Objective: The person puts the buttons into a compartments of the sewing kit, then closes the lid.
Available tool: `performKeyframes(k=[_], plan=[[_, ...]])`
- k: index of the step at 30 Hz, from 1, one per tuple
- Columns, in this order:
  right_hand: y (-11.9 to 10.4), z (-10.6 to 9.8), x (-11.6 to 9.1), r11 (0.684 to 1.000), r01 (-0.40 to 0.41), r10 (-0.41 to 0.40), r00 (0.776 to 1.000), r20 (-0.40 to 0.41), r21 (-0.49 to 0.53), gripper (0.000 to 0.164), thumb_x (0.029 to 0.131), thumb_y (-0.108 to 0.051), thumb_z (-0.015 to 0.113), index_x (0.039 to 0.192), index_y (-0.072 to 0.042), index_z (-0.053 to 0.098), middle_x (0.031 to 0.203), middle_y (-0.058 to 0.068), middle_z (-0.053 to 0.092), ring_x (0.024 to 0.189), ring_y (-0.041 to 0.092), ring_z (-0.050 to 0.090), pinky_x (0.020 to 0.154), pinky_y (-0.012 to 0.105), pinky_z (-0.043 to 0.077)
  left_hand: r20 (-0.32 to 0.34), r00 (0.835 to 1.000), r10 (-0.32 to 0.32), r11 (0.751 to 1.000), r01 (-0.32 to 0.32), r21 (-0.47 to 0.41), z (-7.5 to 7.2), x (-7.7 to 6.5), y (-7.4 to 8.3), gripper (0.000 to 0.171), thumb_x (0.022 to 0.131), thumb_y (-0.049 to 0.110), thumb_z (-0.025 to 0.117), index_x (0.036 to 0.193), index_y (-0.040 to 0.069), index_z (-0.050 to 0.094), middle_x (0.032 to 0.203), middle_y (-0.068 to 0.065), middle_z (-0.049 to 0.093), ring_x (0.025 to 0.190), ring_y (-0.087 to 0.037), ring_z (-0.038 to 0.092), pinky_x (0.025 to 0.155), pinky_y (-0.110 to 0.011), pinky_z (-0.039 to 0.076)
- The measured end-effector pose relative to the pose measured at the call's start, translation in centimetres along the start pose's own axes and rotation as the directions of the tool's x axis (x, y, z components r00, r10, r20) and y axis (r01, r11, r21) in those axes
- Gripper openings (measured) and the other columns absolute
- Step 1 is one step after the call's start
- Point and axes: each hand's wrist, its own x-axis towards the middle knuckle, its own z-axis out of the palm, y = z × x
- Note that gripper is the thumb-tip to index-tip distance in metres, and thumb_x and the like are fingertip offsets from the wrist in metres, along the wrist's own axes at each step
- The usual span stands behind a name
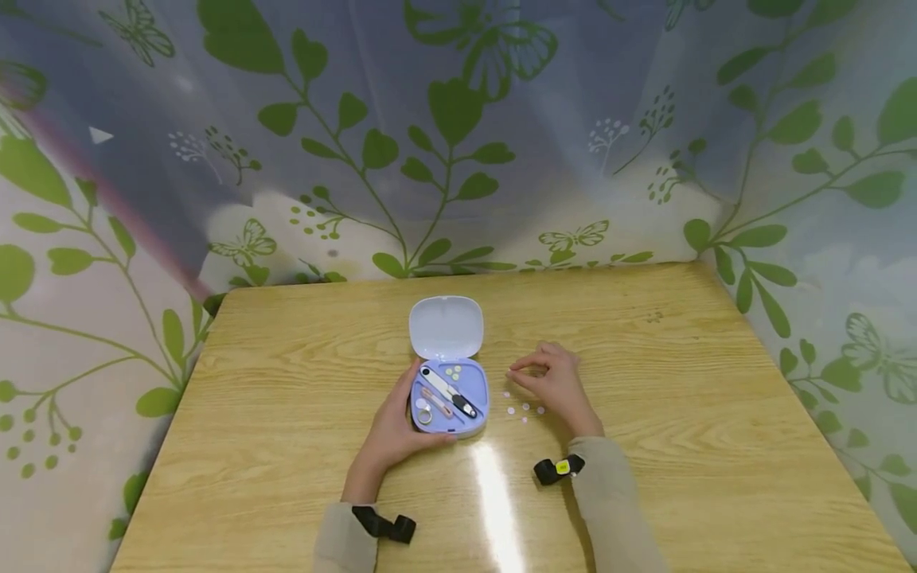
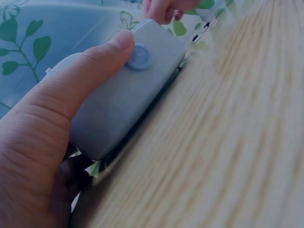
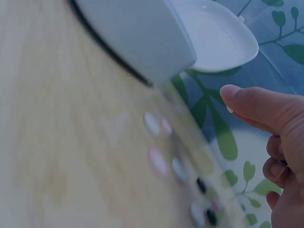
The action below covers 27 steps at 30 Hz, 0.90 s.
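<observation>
My left hand (image 1: pixel 394 422) grips a small sewing-kit-like case (image 1: pixel 478 390), its thumb along the front near a round catch (image 2: pixel 140 58) and its fingers at the left side. The case's white lid (image 1: pixel 446 328) stands raised at the back. In its lilac tray lie a white-and-black tool (image 1: pixel 446 387), a slim pinkish tool (image 1: pixel 437 402), a ring-shaped metal piece (image 1: pixel 425 416) and several pale yellow buttons (image 1: pixel 455 377). To the right of the case, my right hand (image 1: pixel 562 386) pinches a tiny white piece (image 3: pixel 230 109), mostly hidden, between thumb and forefinger, above the table.
Several small pale button-like discs (image 1: pixel 512 411) lie scattered on the wooden table (image 1: pixel 680 446) between the case and my right hand. Black discs (image 3: pixel 202 185) show among them in the right wrist view. A leaf-patterned curtain (image 1: pixel 344 159) hangs behind the table's far edge.
</observation>
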Motion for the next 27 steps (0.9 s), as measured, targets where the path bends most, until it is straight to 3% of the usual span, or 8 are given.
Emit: performKeyframes(k=[5,14,22,27], plan=[[-1.0,0.9,1.0,1.000,0.029,-0.030,0.999,0.019,0.008,0.010,0.074,-0.015,0.088,0.080,-0.014,0.080,0.068,0.003,0.047,0.069,0.017,0.039,0.081,0.042,0.020,-0.004,1.000,-0.002,1.000,0.002,0.000,0.0,0.0,-0.1,0.133,0.056,0.053,0.094,0.160,0.030,0.014,0.160,0.006,0.027,0.145,-0.019,0.027,0.117,-0.047,0.025],[-2.3,3.0,2.3,0.998,0.056,-0.058,0.997,0.059,0.024,0.009,0.075,-0.016,0.088,0.079,-0.013,0.080,0.069,0.016,0.045,0.071,0.022,0.038,0.081,0.043,0.016,-0.002,1.000,0.025,1.000,-0.025,-0.019,0.1,0.1,0.0,0.132,0.057,0.051,0.095,0.160,0.030,0.015,0.160,0.005,0.028,0.145,-0.019,0.029,0.117,-0.047,0.025],[-2.9,4.6,2.6,0.997,0.077,-0.076,0.993,0.087,-0.012,0.010,0.074,-0.019,0.089,0.076,-0.017,0.079,0.071,0.008,0.048,0.077,0.017,0.044,0.092,0.049,0.023,0.002,1.000,0.013,1.000,-0.013,-0.011,0.0,0.1,0.1,0.132,0.057,0.052,0.094,0.160,0.031,0.014,0.159,0.005,0.028,0.144,-0.019,0.030,0.117,-0.047,0.026],[-2.6,5.2,2.4,0.996,0.080,-0.076,0.993,0.089,-0.041,0.010,0.074,-0.021,0.089,0.076,-0.019,0.079,0.072,0.004,0.050,0.078,0.014,0.043,0.091,0.047,0.023,0.001,1.000,0.013,1.000,-0.013,-0.010,-0.1,0.0,0.1,0.132,0.057,0.051,0.094,0.160,0.029,0.015,0.160,0.003,0.028,0.144,-0.021,0.030,0.117,-0.049,0.026]])
